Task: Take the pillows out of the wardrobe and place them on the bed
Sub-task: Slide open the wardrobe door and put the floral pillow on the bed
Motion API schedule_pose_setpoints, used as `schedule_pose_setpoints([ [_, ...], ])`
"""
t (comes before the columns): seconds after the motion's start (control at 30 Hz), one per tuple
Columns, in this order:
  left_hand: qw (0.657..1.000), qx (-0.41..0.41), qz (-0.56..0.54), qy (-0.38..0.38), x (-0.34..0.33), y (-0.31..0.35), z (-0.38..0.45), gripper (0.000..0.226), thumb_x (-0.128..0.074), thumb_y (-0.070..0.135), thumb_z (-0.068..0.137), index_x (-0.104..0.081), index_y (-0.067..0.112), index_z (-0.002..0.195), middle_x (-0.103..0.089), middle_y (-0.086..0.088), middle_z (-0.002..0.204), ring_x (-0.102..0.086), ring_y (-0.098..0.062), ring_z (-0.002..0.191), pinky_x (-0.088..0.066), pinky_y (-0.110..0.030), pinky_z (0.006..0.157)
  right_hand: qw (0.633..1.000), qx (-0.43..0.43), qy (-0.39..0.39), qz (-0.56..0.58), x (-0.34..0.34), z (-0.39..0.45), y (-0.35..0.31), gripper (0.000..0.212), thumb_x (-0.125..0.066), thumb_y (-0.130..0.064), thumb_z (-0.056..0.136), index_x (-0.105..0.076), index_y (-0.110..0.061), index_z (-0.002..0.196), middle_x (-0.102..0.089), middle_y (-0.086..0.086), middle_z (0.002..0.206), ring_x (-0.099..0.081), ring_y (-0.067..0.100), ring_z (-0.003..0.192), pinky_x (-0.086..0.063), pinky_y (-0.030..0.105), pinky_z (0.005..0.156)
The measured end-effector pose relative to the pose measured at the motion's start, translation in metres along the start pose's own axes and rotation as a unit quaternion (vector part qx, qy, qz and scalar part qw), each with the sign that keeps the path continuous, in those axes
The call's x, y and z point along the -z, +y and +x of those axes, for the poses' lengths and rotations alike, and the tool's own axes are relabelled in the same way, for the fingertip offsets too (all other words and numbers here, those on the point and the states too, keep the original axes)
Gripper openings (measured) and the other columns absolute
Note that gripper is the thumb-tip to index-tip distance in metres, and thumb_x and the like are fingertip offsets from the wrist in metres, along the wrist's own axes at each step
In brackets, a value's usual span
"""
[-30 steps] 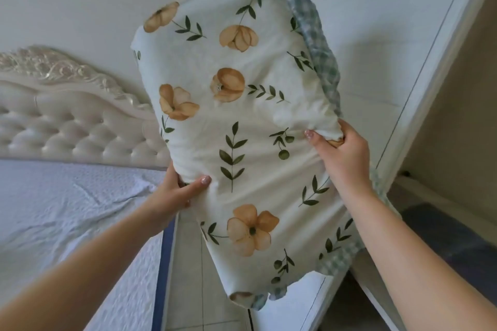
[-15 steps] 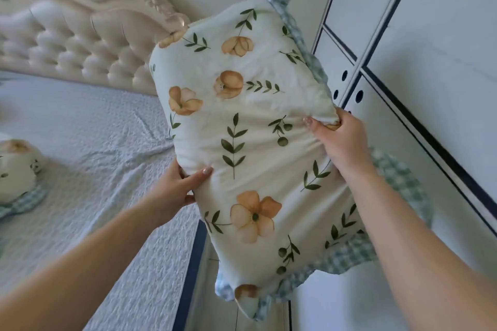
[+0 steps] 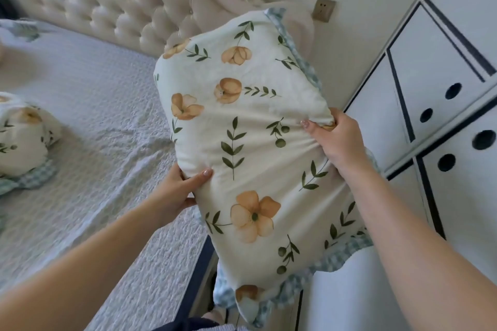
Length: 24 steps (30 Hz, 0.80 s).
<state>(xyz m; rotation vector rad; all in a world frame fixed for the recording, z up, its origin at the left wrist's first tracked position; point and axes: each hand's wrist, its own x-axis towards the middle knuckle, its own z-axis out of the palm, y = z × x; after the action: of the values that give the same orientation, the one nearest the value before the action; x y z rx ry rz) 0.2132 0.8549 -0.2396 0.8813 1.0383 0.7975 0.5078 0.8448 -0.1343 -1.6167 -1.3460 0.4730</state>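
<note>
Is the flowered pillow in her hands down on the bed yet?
No. The pillow is held up between both hands, beside the bed.

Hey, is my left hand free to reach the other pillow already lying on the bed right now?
Probably not as things stand. The left hand is gripping the floral pillow together with the right hand. The other pillow lies well off to the left on the bed, with nothing between.

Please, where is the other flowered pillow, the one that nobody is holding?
The second pillow lies on the bed at the far left edge of the head view, left of the held pillow and below the tufted headboard.
</note>
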Motion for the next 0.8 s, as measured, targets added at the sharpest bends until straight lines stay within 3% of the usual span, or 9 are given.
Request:
schedule_pose_setpoints([
  [0.13, 0.999, 0.011, -0.032, 0.018, 0.012, 0.012, 0.063, 0.085, -0.080, 0.036, 0.061, -0.045, 0.024, 0.137, -0.062, 0.001, 0.131, -0.062, -0.021, 0.115, -0.055, -0.050, 0.089, 0.999, -0.001, -0.035, -0.008, -0.035, 0.073, 0.010, 0.018, -0.074, -0.033, 0.077, -0.059, -0.037, 0.087, -0.063, -0.024, 0.077, -0.057, -0.020, 0.067, -0.038, 0.000, 0.055],
  [0.3, 0.997, 0.022, -0.054, 0.044, 0.030, 0.038, 0.121, 0.085, -0.082, 0.040, 0.059, -0.047, 0.024, 0.135, -0.064, 0.002, 0.130, -0.063, -0.020, 0.115, -0.058, -0.045, 0.083, 0.997, 0.004, -0.077, 0.004, -0.074, 0.152, 0.013, 0.019, -0.075, -0.030, 0.077, -0.058, -0.038, 0.080, -0.063, -0.028, 0.069, -0.058, -0.018, 0.065, -0.038, -0.001, 0.053],
  [0.5, 0.991, 0.013, -0.089, 0.099, 0.055, 0.064, 0.181, 0.100, -0.093, 0.051, 0.039, -0.054, 0.026, 0.128, -0.070, 0.006, 0.120, -0.069, -0.015, 0.104, -0.060, -0.039, 0.073, 0.991, 0.012, -0.130, 0.017, -0.132, 0.244, 0.026, 0.018, -0.077, -0.032, 0.074, -0.060, -0.036, 0.077, -0.066, -0.027, 0.068, -0.063, -0.011, 0.067, -0.045, 0.006, 0.058],
  [0.67, 0.978, 0.005, -0.124, 0.165, 0.069, 0.073, 0.239, 0.088, -0.089, 0.046, 0.051, -0.053, 0.024, 0.128, -0.071, 0.004, 0.119, -0.068, -0.019, 0.108, -0.060, -0.040, 0.073, 0.978, 0.051, -0.199, 0.018, -0.195, 0.333, 0.048, 0.022, -0.077, -0.036, 0.073, -0.059, -0.035, 0.084, -0.064, -0.023, 0.078, -0.061, -0.014, 0.068, -0.043, 0.003, 0.058],
  [0.8, 0.948, 0.010, -0.174, 0.268, 0.075, 0.080, 0.303, 0.076, -0.080, 0.037, 0.064, -0.049, 0.022, 0.132, -0.067, 0.000, 0.124, -0.068, -0.020, 0.107, -0.060, -0.039, 0.072, 0.958, 0.063, -0.276, 0.032, -0.260, 0.418, 0.072, 0.025, -0.077, -0.038, 0.073, -0.059, -0.035, 0.090, -0.061, -0.025, 0.080, -0.057, -0.013, 0.071, -0.041, 0.001, 0.057],
])
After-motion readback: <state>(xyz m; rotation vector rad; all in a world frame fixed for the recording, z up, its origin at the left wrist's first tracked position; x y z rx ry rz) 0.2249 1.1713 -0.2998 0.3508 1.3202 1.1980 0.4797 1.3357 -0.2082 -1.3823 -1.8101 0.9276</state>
